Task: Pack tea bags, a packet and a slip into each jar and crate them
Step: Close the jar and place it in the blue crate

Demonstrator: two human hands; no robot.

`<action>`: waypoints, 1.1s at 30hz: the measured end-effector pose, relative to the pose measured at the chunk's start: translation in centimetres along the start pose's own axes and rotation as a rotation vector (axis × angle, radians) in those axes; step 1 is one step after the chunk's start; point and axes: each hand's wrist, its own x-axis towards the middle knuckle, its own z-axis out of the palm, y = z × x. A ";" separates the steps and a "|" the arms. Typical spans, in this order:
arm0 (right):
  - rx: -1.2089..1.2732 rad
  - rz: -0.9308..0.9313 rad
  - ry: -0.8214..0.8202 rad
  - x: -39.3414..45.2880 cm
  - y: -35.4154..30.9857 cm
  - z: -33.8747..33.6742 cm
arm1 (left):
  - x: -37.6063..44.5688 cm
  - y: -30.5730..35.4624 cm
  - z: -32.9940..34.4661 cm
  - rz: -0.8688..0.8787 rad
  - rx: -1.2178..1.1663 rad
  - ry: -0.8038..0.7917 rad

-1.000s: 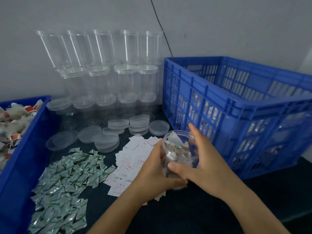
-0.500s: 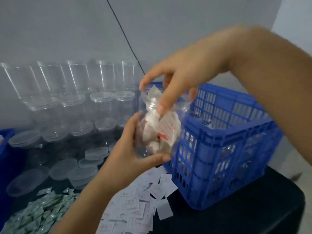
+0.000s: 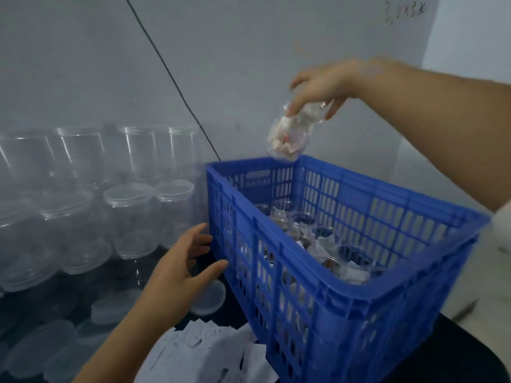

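My right hand (image 3: pixel 320 84) grips the rim of a clear filled jar (image 3: pixel 290 134), which hangs tilted above the far corner of the blue crate (image 3: pixel 345 294). White tea bags and a slip with red print show through the jar's wall. Several filled open jars (image 3: pixel 326 244) stand inside the crate. My left hand (image 3: pixel 179 269) hovers with spread fingers just left of the crate's near-left wall and holds nothing. White paper slips (image 3: pixel 199 352) lie scattered on the dark table below it.
Stacked empty clear jars (image 3: pixel 130 205) line the wall at the left. Loose clear lids (image 3: pixel 207 297) lie on the dark table in front of them. A black cable (image 3: pixel 171 76) runs down the grey wall behind the crate.
My right hand has carried the filled jar up and right, over the crate. My left hand has let go of the jar and dropped beside the crate wall. The view has swung right.
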 end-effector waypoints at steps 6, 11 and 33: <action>-0.317 0.115 -0.038 4.0 9.1 8.2 | 0.7 -2.0 1.3 -0.028 0.056 -0.031; -0.397 0.152 -0.159 4.6 13.7 12.9 | 1.3 -3.2 1.6 -0.028 0.091 -0.025; -0.275 0.151 -0.186 8.8 13.8 15.1 | 1.1 -4.6 1.9 -0.046 0.135 -0.074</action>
